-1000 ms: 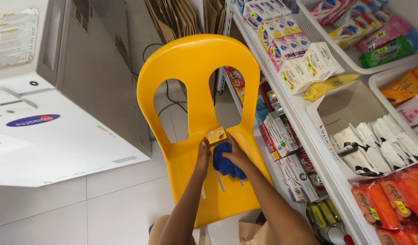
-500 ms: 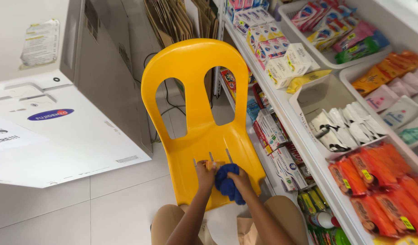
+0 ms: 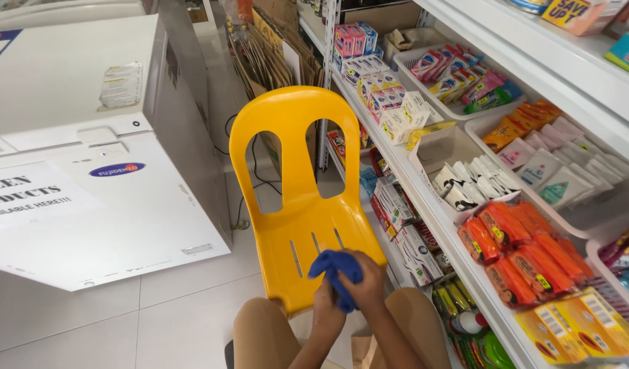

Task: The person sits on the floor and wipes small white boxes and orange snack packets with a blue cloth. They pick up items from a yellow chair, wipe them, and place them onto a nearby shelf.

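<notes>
Both hands meet at the front edge of the seat of a yellow plastic chair (image 3: 297,205), bunched together around a blue cloth (image 3: 336,266). The right hand (image 3: 365,280) is curled over the cloth from the right and grips it; the left hand (image 3: 326,306) sits just below and beside it, its fingers closed against the lower part of the same cloth — how firmly it grips cannot be told. The cloth is crumpled into a wad, its upper end resting on the seat near the front right corner, just past the three narrow slots cut in the seat. The chair stands upright on a pale tiled floor (image 3: 164,307), its back with two tall openings facing away from the person. The person's knees, in tan trousers (image 3: 260,335), show at the bottom, close to the chair's front edge. To the left of the chair stands a white chest freezer (image 3: 89,171) — well clear of the hands. To the right runs a white shelf unit (image 3: 458,225) with trays of small packets, among them orange packets (image 3: 526,253) on the near end, level with the hands.
</notes>
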